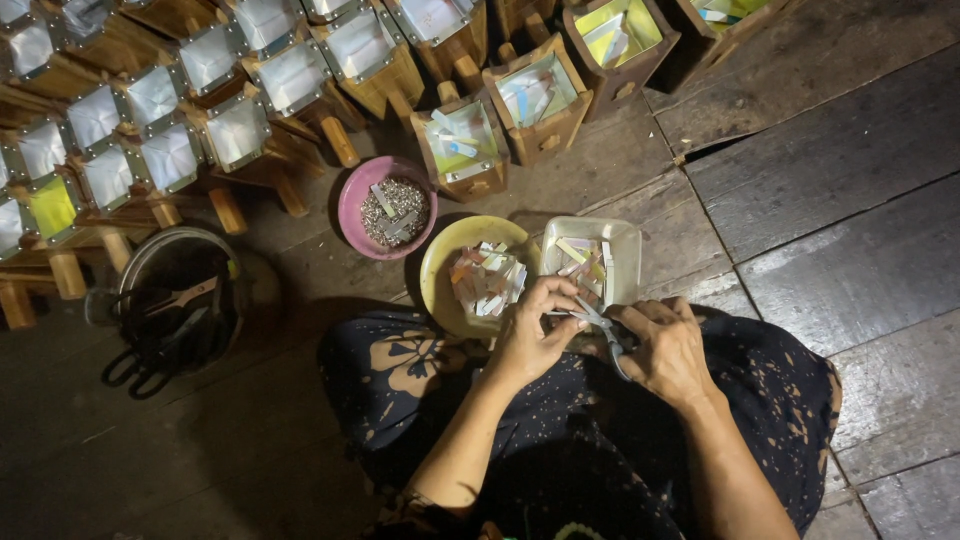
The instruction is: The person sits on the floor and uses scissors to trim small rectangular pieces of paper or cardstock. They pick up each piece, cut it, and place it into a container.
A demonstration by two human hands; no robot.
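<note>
Snipping paper strip (562,314), steel scissors (607,333), right hand (668,345)

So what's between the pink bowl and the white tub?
The yellow bowl of paper strips sits between the pink bowl and the white tub, seen in the head view.

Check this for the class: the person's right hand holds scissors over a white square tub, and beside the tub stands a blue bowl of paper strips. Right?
Not quite. The head view shows the bowl of paper strips is yellow, not blue. The right hand does hold scissors by the white square tub.
</note>
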